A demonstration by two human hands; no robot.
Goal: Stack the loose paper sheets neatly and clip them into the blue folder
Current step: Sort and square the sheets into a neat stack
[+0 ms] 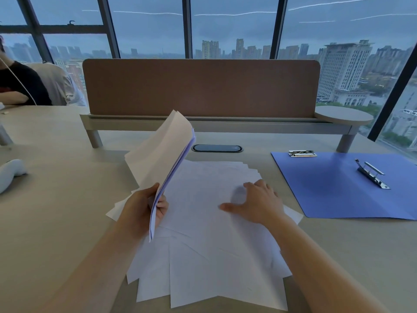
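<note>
So the loose paper sheets (209,256) are fanned out messily across the middle of the pale wood-look desk (56,222), plain white, thin, corners poking out at every angle. The left hand (144,208) grips a gathered bundle of sheets (162,152) by its lower edge, thumb on one side and fingers curled on the other, holding it tilted up off the desk so the top flops over a bit. The right hand (257,202) lies flat with fingers spread, pressing down on the top sheet of the spread pile. The hands are apart, the pile between them.

The blue folder (338,190) lies open and flat to the right of the pile, matte cardboard look, with a shiny metal spring clip (372,173) on its inside and a second flat metal clip (302,153) at its far left corner.

Behind the papers sits a dark oval cable grommet (217,148), then a brown felt-like divider panel (200,86) with rounded corners. Big windows beyond.
</note>
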